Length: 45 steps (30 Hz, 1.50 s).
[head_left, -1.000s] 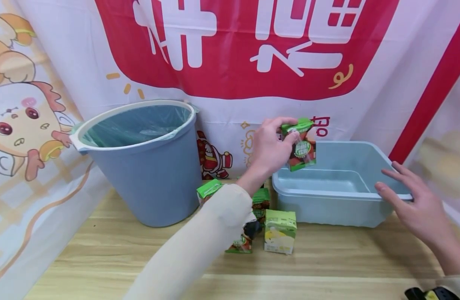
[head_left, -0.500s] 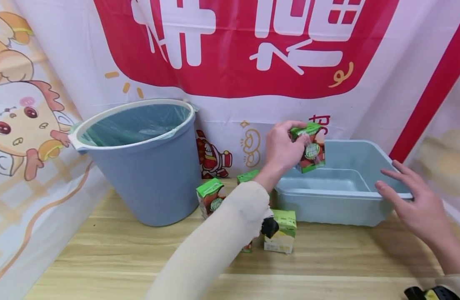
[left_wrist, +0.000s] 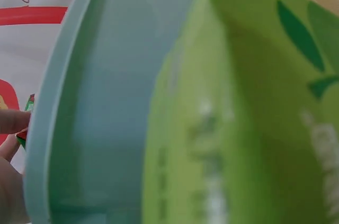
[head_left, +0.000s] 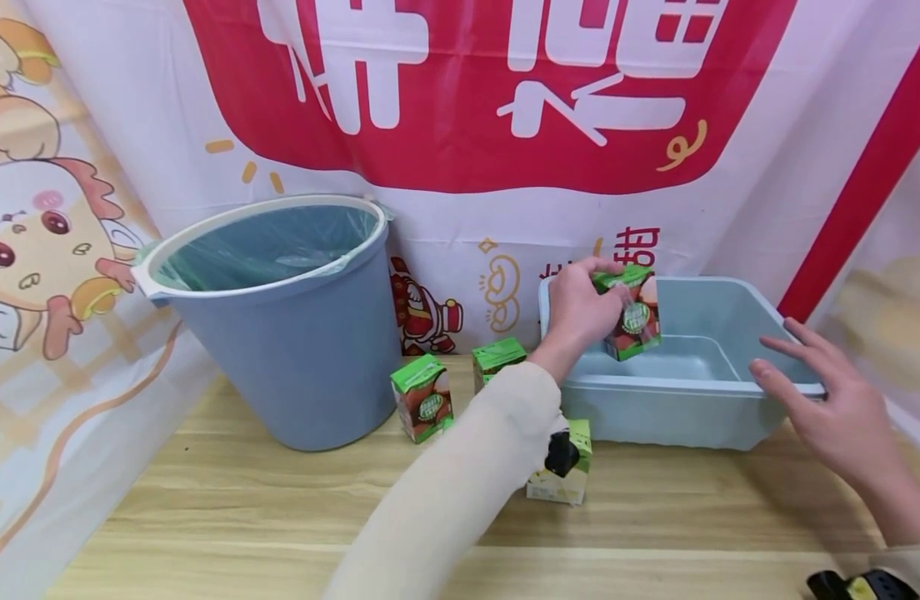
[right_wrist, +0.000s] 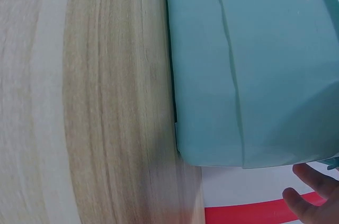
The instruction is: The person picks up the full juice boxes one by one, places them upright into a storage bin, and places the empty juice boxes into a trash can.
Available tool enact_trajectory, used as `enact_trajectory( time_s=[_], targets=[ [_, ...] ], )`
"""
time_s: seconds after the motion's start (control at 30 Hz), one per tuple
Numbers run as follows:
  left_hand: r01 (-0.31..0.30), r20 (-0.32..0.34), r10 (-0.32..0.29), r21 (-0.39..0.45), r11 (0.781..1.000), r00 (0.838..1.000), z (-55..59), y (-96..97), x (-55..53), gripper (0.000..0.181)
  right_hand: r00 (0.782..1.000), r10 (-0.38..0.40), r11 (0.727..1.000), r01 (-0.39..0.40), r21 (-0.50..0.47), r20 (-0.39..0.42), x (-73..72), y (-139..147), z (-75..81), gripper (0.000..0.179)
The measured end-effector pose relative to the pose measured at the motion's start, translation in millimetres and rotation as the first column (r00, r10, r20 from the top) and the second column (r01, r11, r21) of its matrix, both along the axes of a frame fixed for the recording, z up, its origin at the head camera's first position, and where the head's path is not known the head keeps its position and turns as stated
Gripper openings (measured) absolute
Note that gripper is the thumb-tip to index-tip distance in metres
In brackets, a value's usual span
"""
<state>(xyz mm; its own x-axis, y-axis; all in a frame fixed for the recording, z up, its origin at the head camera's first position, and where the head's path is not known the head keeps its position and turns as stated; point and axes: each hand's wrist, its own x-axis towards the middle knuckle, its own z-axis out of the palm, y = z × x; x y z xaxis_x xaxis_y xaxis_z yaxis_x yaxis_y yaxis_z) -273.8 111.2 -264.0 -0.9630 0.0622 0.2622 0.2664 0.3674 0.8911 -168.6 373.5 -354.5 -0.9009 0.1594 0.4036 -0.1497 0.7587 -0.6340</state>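
In the head view, my left hand (head_left: 586,310) grips a green and red juice box (head_left: 638,321) with a wrapped straw on its front. It holds the box tilted over the left part of the light blue plastic tub (head_left: 662,408). In the left wrist view, the fingers (left_wrist: 13,122) and a sliver of that box show past the tub's rim. My right hand (head_left: 842,408) lies at the tub's right end, fingers spread at the rim. The right wrist view shows its fingertips by the tub's corner.
Two more green and red juice boxes, one left (head_left: 422,402) and one behind my left forearm (head_left: 497,358), stand on the wooden table (head_left: 227,517). A yellow-green carton (head_left: 576,475) is partly hidden by that wrist. A blue lined trash bin (head_left: 317,358) stands left; a printed cloth (head_left: 460,158) hangs behind.
My left hand has moved right and slightly down with the juice box, further over the tub. The boxes behind its forearm show more now. The right hand has stayed in place.
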Motion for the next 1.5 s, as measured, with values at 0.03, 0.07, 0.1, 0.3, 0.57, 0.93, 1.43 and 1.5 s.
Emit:
enact_trajectory(
  time_s=[0.03, 0.07, 0.1, 0.3, 0.57, 0.93, 1.43, 1.5],
  targets=[
    [0.001, 0.007, -0.001, -0.009, 1.0, 1.0, -1.1, 0.5, -0.5, 0.021, 1.0, 0.002, 1.0, -0.002, -0.002, 0.0, -0.1, 0, 0.1, 0.061],
    [0.003, 0.013, -0.003, -0.02, 1.0, 1.0, -2.4, 1.0, -1.0, 0.021, 1.0, 0.004, 1.0, -0.004, -0.002, 0.0, -0.3, 0, 0.2, 0.061],
    [0.005, 0.018, -0.004, -0.032, 0.999, 1.0, -4.0, 1.6, -1.9, 0.021, 1.0, 0.005, 1.0, -0.005, -0.003, -0.002, -0.4, 0, 0.3, 0.061],
    [0.041, 0.065, -0.036, -0.078, 0.996, 0.997, -13.6, 3.7, -6.1, 0.02, 1.0, 0.014, 1.0, -0.014, -0.01, -0.008, -0.4, 1, 0.4, 0.06],
    [0.129, 0.132, -0.104, -0.204, 0.97, 0.986, -19.0, 3.8, -7.4, 0.025, 1.0, 0.013, 1.0, -0.013, -0.009, 0.002, -0.8, 2, 0.5, 0.061],
    [0.207, 0.217, -0.149, -0.279, 0.938, 0.965, -20.8, -0.5, -7.6, 0.027, 1.0, 0.006, 1.0, -0.006, 0.01, 0.024, -2.4, -1, 2.4, 0.063],
    [0.219, 0.234, -0.131, -0.403, 0.888, 0.963, -21.9, 6.1, -7.9, 0.032, 1.0, 0.007, 1.0, -0.007, 0.005, 0.029, -0.9, -1, 1.5, 0.063],
    [0.207, 0.239, -0.115, -0.407, 0.89, 0.964, -21.9, 6.4, -7.2, 0.034, 0.999, 0.005, 1.0, -0.005, 0.009, 0.032, -0.8, -1, 0.9, 0.063]
  ],
)
